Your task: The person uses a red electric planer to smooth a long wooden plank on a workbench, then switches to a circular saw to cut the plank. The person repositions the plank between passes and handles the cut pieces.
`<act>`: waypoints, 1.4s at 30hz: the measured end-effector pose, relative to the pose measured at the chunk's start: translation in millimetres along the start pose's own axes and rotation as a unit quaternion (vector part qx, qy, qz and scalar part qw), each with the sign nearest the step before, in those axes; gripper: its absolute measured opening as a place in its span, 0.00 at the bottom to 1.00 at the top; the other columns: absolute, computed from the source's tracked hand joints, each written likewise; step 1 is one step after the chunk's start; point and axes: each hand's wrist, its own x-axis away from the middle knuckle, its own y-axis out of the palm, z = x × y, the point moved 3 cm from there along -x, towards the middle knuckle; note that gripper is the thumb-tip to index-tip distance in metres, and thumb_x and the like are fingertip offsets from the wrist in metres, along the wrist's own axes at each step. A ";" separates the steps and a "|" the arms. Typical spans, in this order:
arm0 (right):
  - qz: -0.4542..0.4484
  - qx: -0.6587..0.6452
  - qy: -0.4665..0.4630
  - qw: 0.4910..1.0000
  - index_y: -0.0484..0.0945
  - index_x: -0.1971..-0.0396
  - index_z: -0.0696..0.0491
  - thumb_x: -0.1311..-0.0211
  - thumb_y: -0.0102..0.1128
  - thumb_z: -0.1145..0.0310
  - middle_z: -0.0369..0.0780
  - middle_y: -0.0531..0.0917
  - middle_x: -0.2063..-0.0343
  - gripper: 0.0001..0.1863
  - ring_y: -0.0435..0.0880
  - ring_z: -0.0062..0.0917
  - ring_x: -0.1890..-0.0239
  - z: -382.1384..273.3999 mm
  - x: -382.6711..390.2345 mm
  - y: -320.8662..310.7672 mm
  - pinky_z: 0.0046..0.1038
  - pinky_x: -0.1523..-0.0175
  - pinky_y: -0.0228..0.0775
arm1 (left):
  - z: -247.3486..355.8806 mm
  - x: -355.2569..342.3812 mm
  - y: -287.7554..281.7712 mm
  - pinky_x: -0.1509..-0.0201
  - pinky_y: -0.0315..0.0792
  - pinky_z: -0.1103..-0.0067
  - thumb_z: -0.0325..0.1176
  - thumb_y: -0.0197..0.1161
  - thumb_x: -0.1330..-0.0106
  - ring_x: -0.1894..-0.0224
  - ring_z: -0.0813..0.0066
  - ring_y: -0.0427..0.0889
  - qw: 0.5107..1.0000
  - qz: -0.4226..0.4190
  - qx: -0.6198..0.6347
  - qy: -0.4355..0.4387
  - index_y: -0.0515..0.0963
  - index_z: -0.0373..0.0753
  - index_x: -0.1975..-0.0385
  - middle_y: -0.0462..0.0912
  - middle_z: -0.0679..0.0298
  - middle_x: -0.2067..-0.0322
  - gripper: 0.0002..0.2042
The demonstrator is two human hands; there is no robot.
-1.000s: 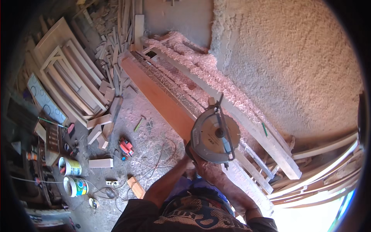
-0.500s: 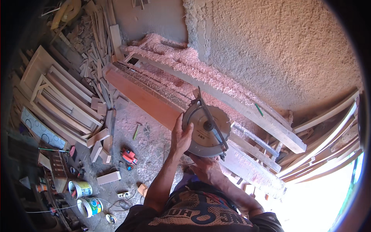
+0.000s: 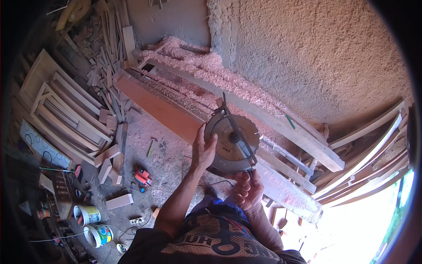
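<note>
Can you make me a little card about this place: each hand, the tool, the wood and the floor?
Left hand: holding the circular saw at its left side
Right hand: fingers curled, at the saw's near end
Tool: round toothed blade, flat side facing up at us
Wood: reddish-brown plank, pale beam, curly shavings
Floor: green-handled hammer, red tool
</note>
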 end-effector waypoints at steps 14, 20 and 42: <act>0.057 0.974 -0.140 0.168 0.80 0.61 0.60 0.25 0.62 0.60 0.39 0.82 0.82 0.15 0.84 0.25 0.82 -51.3 7.2 41.7 0.28 0.78 0.74 | -1.5 1.3 -6.6 0.35 0.75 0.70 0.31 0.63 0.26 0.39 0.62 0.80 0.997 0.028 -0.062 0.024 0.66 0.33 0.29 0.79 0.50 0.40 0.27; 0.218 0.634 0.019 0.742 0.79 0.65 0.58 0.28 0.66 0.56 0.38 0.80 0.83 0.18 0.82 0.23 0.83 -59.1 14.1 43.3 0.27 0.78 0.72 | 17.7 4.6 3.5 0.31 0.71 0.68 0.36 0.61 0.25 0.33 0.55 0.77 0.971 0.069 -0.227 -0.030 0.66 0.38 0.27 0.76 0.48 0.34 0.28; -0.468 0.871 -0.145 0.033 0.85 0.52 0.51 0.48 0.67 0.72 0.37 0.86 0.50 0.20 0.84 0.29 0.44 -93.7 -49.1 119.8 0.38 0.34 0.74 | 14.7 -13.1 -11.8 0.41 0.78 0.71 0.33 0.57 0.24 0.47 0.58 0.87 0.981 -0.006 -0.195 0.018 0.71 0.36 0.31 0.86 0.43 0.50 0.23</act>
